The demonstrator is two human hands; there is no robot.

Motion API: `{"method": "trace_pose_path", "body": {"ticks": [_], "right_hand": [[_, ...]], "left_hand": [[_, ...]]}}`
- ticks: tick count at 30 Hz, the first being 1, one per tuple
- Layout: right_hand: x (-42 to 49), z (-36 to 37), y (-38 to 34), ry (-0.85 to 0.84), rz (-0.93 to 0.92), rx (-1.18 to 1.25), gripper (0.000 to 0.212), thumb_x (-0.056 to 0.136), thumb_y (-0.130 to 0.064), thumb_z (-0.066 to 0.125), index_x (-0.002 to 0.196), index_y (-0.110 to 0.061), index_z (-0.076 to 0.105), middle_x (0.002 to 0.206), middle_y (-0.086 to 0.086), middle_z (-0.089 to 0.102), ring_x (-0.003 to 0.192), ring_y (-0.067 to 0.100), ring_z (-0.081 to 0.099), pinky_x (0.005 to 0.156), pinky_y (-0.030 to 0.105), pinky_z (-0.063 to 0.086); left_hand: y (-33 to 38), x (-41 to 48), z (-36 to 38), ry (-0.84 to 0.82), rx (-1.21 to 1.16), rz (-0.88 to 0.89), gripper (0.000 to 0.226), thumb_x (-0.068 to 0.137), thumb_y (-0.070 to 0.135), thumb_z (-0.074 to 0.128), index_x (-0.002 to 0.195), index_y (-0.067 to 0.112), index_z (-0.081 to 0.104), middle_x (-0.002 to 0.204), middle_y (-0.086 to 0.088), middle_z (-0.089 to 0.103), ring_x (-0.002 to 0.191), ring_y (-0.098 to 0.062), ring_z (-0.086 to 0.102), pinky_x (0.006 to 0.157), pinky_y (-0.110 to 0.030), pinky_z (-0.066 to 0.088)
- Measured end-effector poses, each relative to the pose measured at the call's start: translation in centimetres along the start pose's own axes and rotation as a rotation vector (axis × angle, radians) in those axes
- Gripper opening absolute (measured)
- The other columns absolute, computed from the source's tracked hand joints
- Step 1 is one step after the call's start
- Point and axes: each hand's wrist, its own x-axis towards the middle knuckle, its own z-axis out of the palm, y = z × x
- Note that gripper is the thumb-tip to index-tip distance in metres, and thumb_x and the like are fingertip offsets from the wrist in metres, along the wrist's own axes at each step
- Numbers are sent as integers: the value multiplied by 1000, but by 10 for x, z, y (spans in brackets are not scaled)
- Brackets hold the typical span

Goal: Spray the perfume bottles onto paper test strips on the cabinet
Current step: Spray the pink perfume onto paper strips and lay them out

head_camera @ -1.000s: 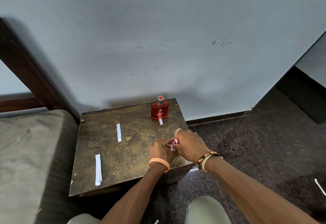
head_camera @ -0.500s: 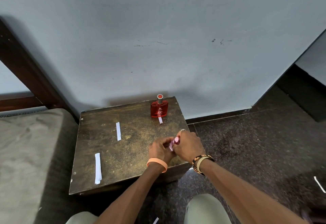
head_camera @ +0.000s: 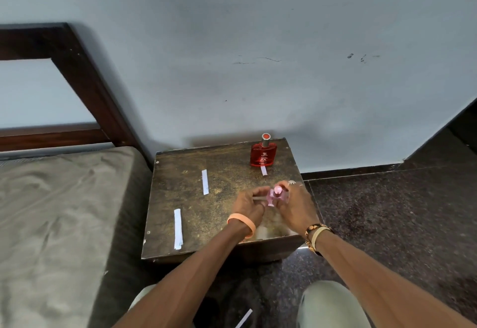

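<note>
Nearest the camera, both bare forearms reached out over pale trouser knees and a loose white paper strip [head_camera: 243,318] that lay on the dark speckled stone floor [head_camera: 387,211]. The left hand [head_camera: 248,205], an orange silicone band on its wrist, and the right hand [head_camera: 296,207], with a beaded bracelet and a cream band, met above the front right part of the worn dark-brown wooden table [head_camera: 180,191]. Between them sat the small pink glass perfume bottle [head_camera: 275,196]: the right fingers were wrapped around it, gripping it, a ring showing on one. The left fingers were pinched on a thin pale strip [head_camera: 258,198] that ran up to the bottle; motion blur hid the finer detail there.

Further along, a long white paper test strip [head_camera: 178,228] lay flat near the table's front left edge, and a second white strip [head_camera: 205,182] lay beyond it, mid-table, well apart from the hands. At the far right corner stood the flat red glass perfume bottle with a silver collar [head_camera: 263,152], upright, with a short white strip [head_camera: 263,170] lying at its foot. Left of the table was a grey-covered bed [head_camera: 51,211], and behind everything a pale blue wall [head_camera: 232,43].
</note>
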Motion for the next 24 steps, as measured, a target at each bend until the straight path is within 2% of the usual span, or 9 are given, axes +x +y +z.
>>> {"method": "trace_pose_path", "body": {"ticks": [2,4,6,9,12,14,19,21,24], "right_hand": [[5,4,-15,-2,-22,65,14,89,-13,69,95,-25,65,91,-7,63,86,11,58,64,19,43],[10,11,-29,-20,-37,109,18,90,-9,65,98,-25,63,91,-8,62,85,12,59,61,18,39],[14,18,-44,-42,-64,134,21,91,-5,63,102,-23,62,94,-6,61,86,14,58,63,20,40],[20,30,-69,-58,-84,156,28,91,0,59,110,-21,61,99,-4,60,90,16,58,73,28,47],[32,43,-92,-34,-81,182,29,88,-1,63,110,-19,59,97,-5,63,87,14,61,74,27,47],[40,50,-104,-36,-75,199,30,87,-3,65,112,-19,58,101,-2,66,92,17,64,78,32,52],[62,64,-126,-48,-101,156,36,87,-3,67,121,-14,60,111,5,69,100,22,65,87,39,55],[70,71,-131,-44,-103,145,36,87,-4,67,122,-13,61,113,6,68,102,22,64,86,36,53],[80,81,-135,-67,-96,127,38,88,-4,67,124,-13,60,114,5,67,95,16,59,77,26,45]], "left_hand": [[0,3,-16,33,3,-10,32,86,1,63,108,24,71,105,5,71,92,-12,67,83,-32,58],[-1,5,-33,75,-3,-30,33,86,-2,62,108,22,71,105,3,72,96,-13,67,89,-37,56],[-4,7,-51,119,-9,-40,35,86,-5,60,109,19,71,106,1,71,100,-14,66,92,-38,55],[-4,7,-79,177,-17,-25,43,84,-13,54,113,16,69,111,-2,70,104,-14,64,97,-35,52],[-3,14,-103,223,-37,-23,51,80,-17,53,118,15,65,105,-1,69,101,-16,65,94,-35,53],[-5,26,-118,234,-46,-36,59,77,-18,53,123,16,62,101,0,69,99,-18,67,91,-37,55],[-11,50,-140,261,-99,-66,55,73,-19,51,111,16,72,101,-7,73,94,-22,70,86,-40,57],[-15,59,-145,269,-124,-96,55,72,-19,50,110,13,71,100,-8,73,94,-25,70,83,-39,58],[-26,73,-149,291,-147,-127,54,71,-18,50,109,14,72,98,-8,73,94,-27,69,80,-37,58]]}}
